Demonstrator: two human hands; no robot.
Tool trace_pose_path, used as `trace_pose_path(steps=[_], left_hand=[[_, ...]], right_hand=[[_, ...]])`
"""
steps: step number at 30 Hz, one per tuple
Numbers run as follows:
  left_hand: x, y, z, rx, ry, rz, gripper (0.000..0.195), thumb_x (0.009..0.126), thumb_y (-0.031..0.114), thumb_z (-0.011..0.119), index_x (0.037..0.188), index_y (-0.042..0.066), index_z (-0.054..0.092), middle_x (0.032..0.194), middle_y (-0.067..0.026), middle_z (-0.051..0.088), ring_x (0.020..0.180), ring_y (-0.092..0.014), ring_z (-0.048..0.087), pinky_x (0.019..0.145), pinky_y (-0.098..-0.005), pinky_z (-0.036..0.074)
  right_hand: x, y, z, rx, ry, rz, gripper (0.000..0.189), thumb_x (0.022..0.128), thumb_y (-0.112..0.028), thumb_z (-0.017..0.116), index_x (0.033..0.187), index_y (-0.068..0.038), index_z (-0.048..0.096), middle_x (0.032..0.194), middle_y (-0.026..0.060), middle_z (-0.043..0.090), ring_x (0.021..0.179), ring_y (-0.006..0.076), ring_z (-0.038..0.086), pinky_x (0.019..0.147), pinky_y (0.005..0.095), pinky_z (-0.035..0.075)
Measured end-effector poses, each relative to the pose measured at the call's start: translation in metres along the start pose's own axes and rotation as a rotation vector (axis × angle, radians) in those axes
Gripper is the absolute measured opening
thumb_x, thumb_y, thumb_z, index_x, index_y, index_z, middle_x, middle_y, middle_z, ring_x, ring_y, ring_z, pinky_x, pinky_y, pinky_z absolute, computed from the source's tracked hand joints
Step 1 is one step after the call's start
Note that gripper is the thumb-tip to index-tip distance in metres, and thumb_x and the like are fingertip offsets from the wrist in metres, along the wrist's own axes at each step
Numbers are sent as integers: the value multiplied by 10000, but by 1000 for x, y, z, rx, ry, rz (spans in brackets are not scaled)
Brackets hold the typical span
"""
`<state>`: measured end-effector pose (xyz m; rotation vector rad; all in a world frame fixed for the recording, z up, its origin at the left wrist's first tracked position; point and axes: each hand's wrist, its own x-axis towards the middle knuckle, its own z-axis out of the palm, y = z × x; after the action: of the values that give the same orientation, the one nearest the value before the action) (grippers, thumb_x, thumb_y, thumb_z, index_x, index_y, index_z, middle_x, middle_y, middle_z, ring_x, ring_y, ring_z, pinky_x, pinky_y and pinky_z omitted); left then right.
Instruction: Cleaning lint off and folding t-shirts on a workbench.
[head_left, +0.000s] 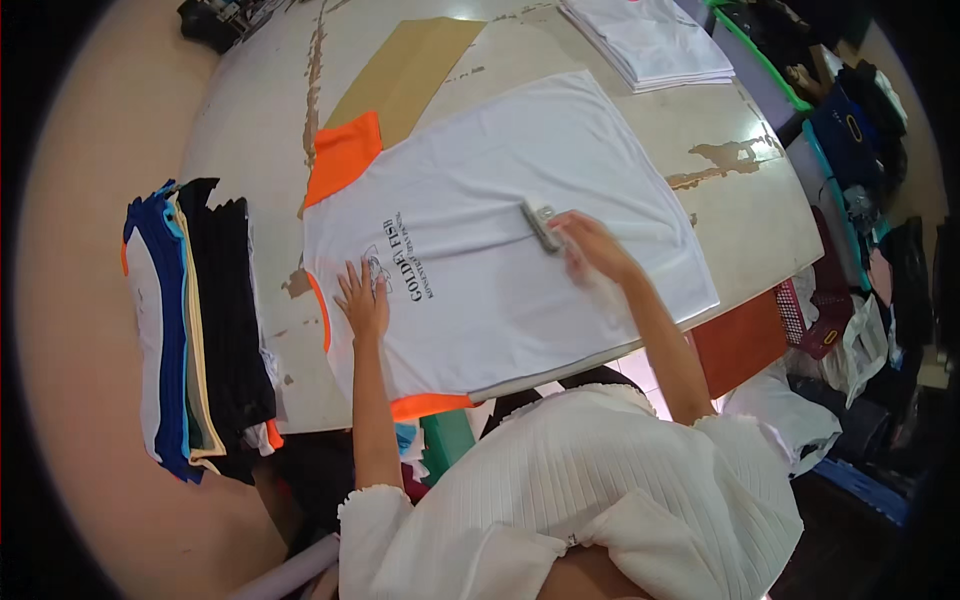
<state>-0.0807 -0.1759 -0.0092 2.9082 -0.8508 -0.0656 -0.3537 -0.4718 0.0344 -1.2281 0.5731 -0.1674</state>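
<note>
A white T-shirt (495, 300) with orange sleeves and a black print on the chest lies spread on the table, its collar towards the left. My left hand (364, 302) rests flat on it beside the print, fingers spread, holding nothing. Slightly blurred, my right hand (592, 244) grips a small brush-like tool (540, 225) with a pale back and a grey-green edge, over the middle of the shirt's body. Whether the tool touches the cloth cannot be told. A tan board or sheet (412, 67) lies partly under the upper orange sleeve (343, 161).
Folded white garments (660, 52) are stacked at the table's back right. Several dark, blue and white garments (225, 300) are piled at the left edge. The table (750, 217) has a peeling surface. Baskets and bins with cloth stand on the right, among them a maroon basket (821, 319).
</note>
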Motion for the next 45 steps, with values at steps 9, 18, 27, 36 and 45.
trace_pose_path(steps=[9, 18, 27, 36, 45], left_hand=[[7, 2, -2, 38, 34, 33, 538, 868, 417, 383, 1354, 221, 263, 1428, -91, 159, 1306, -337, 119, 1011, -568, 68], [119, -9, -33, -286, 206, 167, 328, 842, 215, 485, 1095, 15, 544, 1151, -157, 505, 1092, -305, 445, 953, -357, 320], [217, 16, 9, -108, 31, -284, 536, 874, 500, 280, 1349, 253, 268, 1427, -122, 136, 1298, -388, 96, 978, -625, 69], [222, 23, 12, -13, 60, -311, 536, 888, 481, 248, 1376, 282, 153, 1446, -81, 80, 1315, -349, 73, 973, -630, 27], [218, 26, 16, 2, 71, -309, 559, 881, 512, 232, 1379, 276, 144, 1444, -75, 95, 1315, -344, 79, 987, -611, 35]], right_hand=[[-41, -24, -145, -9, 720, -205, 287, 902, -306, 423, 1007, -64, 537, 602, -9, 422, 459, 48, 377, 400, 190, 333], [69, -97, -122, -113, 379, -200, 291, 894, -286, 438, 966, -21, 533, 549, -35, 363, 425, 44, 336, 378, 200, 296], [181, -105, -160, -191, 390, -110, 270, 898, -289, 412, 978, -73, 554, 723, -9, 477, 508, 47, 379, 418, 187, 324], [205, -109, -124, -463, 644, -213, 291, 885, -288, 446, 1028, -51, 535, 643, -10, 459, 463, 46, 371, 400, 207, 321], [237, -80, 110, -110, -264, -121, 266, 853, -250, 475, 982, -29, 545, 532, 71, 494, 413, 131, 469, 413, 296, 407]])
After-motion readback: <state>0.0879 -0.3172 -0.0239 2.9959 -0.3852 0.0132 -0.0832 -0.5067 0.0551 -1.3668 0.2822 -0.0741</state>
